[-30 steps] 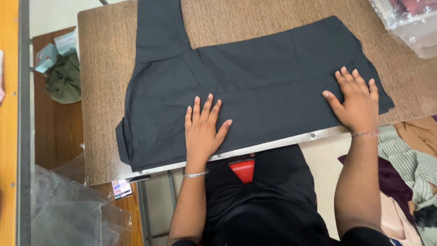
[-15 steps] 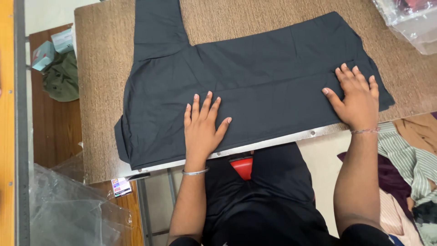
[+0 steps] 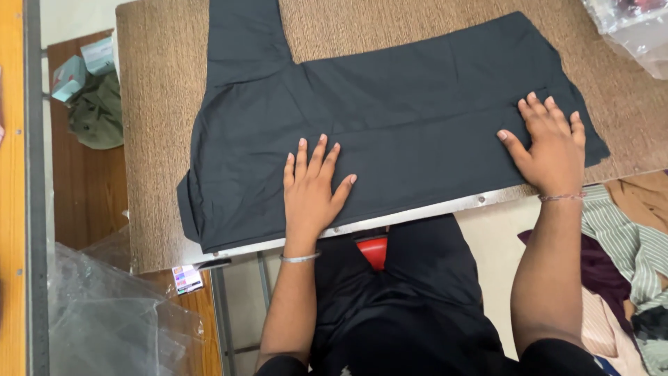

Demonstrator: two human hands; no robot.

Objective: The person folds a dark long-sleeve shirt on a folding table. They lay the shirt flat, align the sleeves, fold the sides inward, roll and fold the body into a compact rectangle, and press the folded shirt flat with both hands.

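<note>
Black garment (image 3: 390,118) spread flat, both hands pressed on it — left hand (image 3: 311,191), right hand (image 3: 551,147)

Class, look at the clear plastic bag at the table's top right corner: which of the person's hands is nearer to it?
Right. The right hand lies flat on the dark garment below the clear plastic bag; the left hand rests near the garment's middle, much farther away.

Left hand (image 3: 311,191) and right hand (image 3: 553,149) flat, palms down, fingers spread.

Black garment (image 3: 390,118) — sleeve cut off at top edge, clear plastic bag (image 3: 633,28) cropped at corner — contents unclear
</note>
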